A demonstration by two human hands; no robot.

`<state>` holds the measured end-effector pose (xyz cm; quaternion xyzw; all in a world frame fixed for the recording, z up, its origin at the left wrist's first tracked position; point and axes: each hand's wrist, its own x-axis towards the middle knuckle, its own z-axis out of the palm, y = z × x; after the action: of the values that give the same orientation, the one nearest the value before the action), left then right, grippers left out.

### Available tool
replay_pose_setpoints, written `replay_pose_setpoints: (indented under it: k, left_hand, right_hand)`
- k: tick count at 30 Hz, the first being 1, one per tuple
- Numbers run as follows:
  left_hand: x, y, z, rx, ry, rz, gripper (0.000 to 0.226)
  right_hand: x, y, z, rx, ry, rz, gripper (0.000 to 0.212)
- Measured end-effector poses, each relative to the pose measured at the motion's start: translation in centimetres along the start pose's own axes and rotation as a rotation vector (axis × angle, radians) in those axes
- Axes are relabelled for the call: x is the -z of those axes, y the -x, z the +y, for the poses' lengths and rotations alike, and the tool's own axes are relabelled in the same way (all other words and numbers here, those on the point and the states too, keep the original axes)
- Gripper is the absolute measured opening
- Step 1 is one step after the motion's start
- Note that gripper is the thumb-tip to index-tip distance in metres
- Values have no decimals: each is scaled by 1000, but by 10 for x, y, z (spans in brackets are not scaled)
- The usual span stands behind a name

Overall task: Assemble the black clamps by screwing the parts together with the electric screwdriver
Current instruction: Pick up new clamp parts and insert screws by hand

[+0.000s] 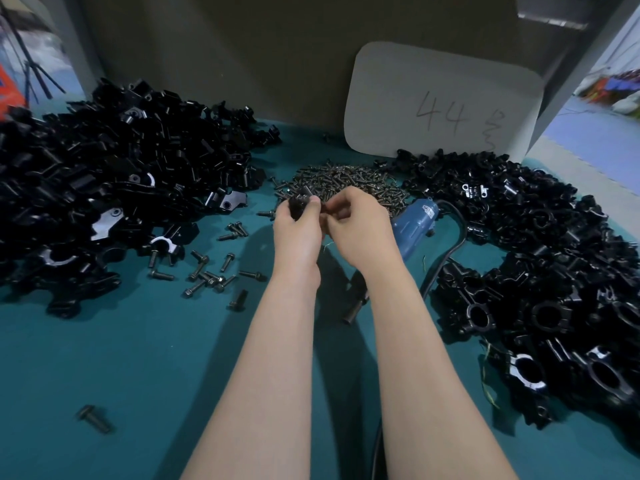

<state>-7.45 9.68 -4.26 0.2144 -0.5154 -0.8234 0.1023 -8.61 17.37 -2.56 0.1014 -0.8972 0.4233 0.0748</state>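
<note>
**At the centre of the frame, two hands meet over one clamp part**

Just above the middle of the frame we see the left hand [298, 230] gripping a black clamp part [300, 201], with thumb and fingers curled round it and the part sticking up past the fingertips. The right hand [360, 228] is pressed close beside it with its fingers curled in toward the part. We cannot tell whether it pinches a screw or anything else, since its own knuckles hide the fingertips.

Right behind the hands lies a heap of small dark screws [346, 180]. The blue electric screwdriver [414, 220] lies on the teal table [138, 375] just right of the right wrist, untouched. Its black cord [452, 247] curves down toward the lower edge.

Across the left of the frame we find a large pile of loose black parts [114, 174], some showing bare metal faces. A second pile of black clamps [540, 278] runs down the right side. Between the left pile and the left forearm lie scattered bolts [211, 273], and one more bolt [94, 418] lies alone at the lower left. A short black cylinder [356, 303] shows between the two forearms.

At the upper right, a white card [443, 102] marked "44" leans against the back wall.
</note>
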Motion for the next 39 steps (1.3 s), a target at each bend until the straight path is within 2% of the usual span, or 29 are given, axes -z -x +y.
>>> replay_pose_setpoints:
  k: [4,8,14,19,22,25,27,29,31,34,36,39]
  left_hand:
    - [3,-1,0,25,45,-79,24]
    - [5,-2,2,32,92,-125,11]
    - [4,-1,3,35,161,-100,5]
    - [3,0,4,53,85,-43,5]
    - [3,-1,4,87,116,-2,5]
    - [5,-4,4,126,190,18,20]
    - [5,-4,5,128,251,15,18]
    - [4,-2,6,130,285,2,10]
    - [3,-1,6,134,282,0,7]
    - [3,-2,5,134,269,14,11]
    - [3,-2,5,128,255,3,10]
    - [2,0,4,110,220,-13,6]
  right_hand:
    - [3,-1,0,-10,-4,7,9]
    - [9,-1,0,34,4,41,10]
    - [10,-1,-1,60,82,70,6]
    - [10,0,-6,95,142,89,12]
    - [13,-2,-6,86,84,112,9]
    - [16,-3,-3,19,-30,137,5]
    - [15,-3,-1,-26,-70,113,5]
    - [14,-2,1,-40,-35,80,13]
    - [12,-2,3,-32,39,39,12]
    - [8,-3,3,-21,109,-17,16]
    - [6,-3,3,-13,138,-13,23]
    - [4,-4,4,-14,141,38,22]
